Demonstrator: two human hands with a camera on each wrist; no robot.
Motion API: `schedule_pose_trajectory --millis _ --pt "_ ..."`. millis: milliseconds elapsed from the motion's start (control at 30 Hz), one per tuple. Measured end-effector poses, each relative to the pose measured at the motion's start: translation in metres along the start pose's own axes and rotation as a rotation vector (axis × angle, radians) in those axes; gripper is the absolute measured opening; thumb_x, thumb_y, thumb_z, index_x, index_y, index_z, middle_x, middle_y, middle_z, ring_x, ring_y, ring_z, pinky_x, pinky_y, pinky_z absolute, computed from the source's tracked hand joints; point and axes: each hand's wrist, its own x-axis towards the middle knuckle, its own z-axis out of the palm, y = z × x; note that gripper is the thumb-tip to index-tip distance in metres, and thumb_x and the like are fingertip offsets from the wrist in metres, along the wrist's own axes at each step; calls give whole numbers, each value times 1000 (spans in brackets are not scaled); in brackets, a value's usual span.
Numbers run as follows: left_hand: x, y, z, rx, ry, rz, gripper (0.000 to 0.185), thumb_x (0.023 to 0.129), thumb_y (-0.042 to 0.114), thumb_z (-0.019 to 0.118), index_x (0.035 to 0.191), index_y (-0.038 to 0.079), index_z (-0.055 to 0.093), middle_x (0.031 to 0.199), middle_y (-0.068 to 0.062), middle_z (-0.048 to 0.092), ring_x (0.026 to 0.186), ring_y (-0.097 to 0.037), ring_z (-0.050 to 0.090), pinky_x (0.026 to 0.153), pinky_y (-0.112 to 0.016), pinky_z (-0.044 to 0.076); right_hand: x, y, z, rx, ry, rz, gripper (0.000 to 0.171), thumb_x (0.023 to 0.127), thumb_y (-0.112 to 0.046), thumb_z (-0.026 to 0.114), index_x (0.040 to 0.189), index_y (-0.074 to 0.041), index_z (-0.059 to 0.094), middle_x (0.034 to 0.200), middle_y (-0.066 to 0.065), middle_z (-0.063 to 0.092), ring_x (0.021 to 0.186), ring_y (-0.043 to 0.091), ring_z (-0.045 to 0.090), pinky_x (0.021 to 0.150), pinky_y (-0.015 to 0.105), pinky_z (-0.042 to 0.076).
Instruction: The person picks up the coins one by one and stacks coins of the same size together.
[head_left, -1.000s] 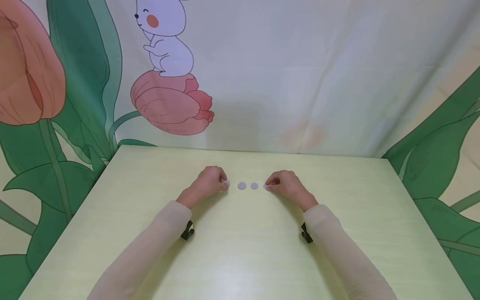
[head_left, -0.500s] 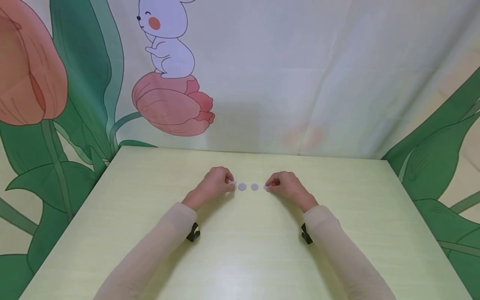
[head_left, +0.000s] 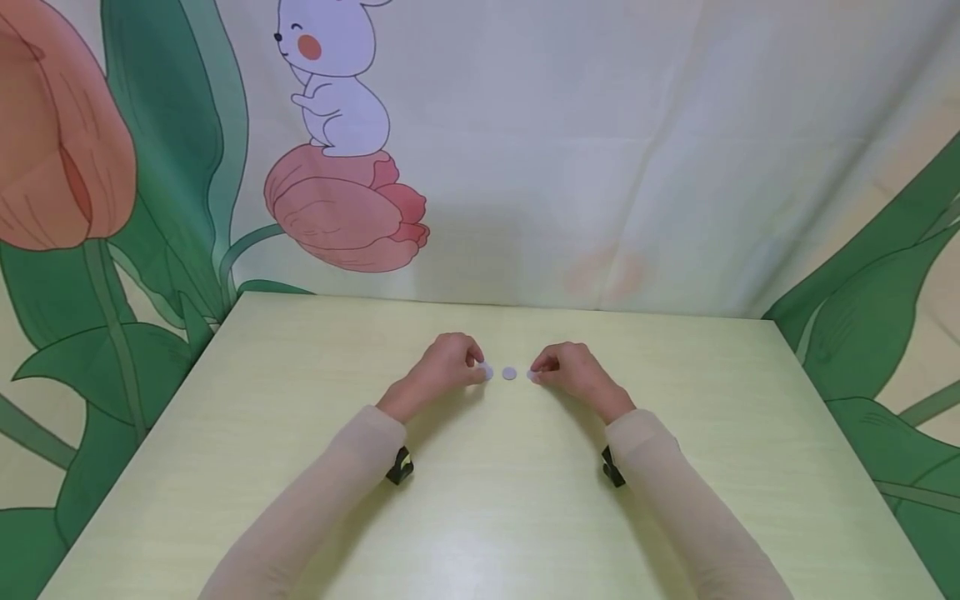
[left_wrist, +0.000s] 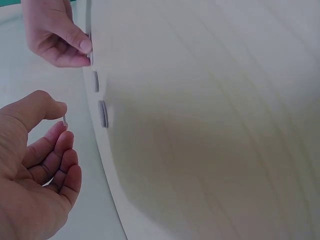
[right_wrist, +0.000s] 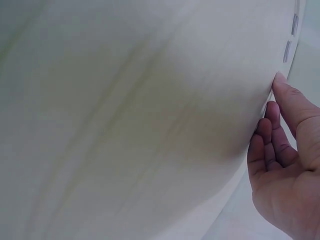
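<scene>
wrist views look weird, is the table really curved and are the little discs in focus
Left wrist view: the table bows from lens distortion and reads washed-out grey-white; the discs are soft, seen edge-on. Right wrist view: same warp, discs tiny and blurred. Head view: even soft light, table flat and yellow-green, faint shadows under the left hand.

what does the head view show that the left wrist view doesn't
Only the head view shows the bunny-and-tulip backdrop, both sleeves and the whole yellow-green table. Only the left wrist view shows that the left hand pinches a thin grey disc lifted clear of the table, near a disc lying flat. Both show the two hands facing each other, the right hand touching an end disc, and a middle disc.
</scene>
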Motion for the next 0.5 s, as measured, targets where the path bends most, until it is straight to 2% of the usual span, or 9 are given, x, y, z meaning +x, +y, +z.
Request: schedule_pose_trajectory --millis 200,500 --pt "4 5 6 11 2 43 18 87 14 79 97 1 73 86 -6 64 76 -17 55 69 -28 47 2 2 3 7 -1 7 11 92 -19 77 99 -11 77 90 -1 71 85 16 59 82 32 50" --pt "9 13 13 -13 -11 35 18 87 13 78 98 0 72 82 -6 63 68 -15 53 62 -24 44 2 3 2 29 -8 2 12 92 -18 78 101 -10 76 91 1 71 85 17 59 82 32 49"
